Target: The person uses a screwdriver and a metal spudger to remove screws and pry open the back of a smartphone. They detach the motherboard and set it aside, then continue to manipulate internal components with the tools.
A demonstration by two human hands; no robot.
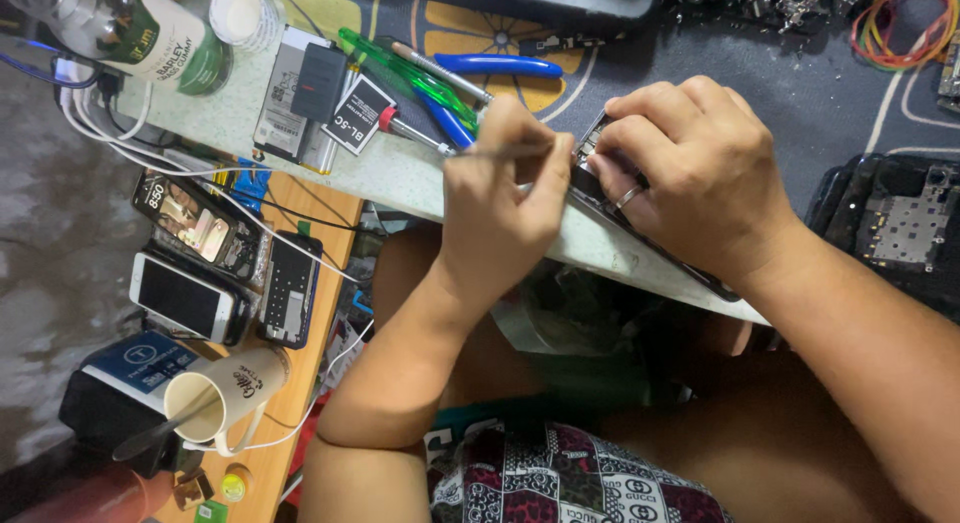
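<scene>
My left hand (497,208) pinches a thin metal tool (515,150), whose tip points right toward a dark opened phone (586,187). The phone lies at the front edge of the worktable (400,178). My right hand (690,168), with a ring on one finger, presses down on the phone and covers most of it. Only the phone's upper corner and its lower edge (705,280) show. Both forearms come in from below, over my lap.
Blue-handled pliers (495,65), a green-handled screwdriver (405,75) and flat batteries (310,83) lie behind my left hand. A jar (150,33) and tape roll (240,13) stand far left. Phones (185,298) and a cup (225,393) sit on a lower wooden shelf. Another opened phone (900,223) lies right.
</scene>
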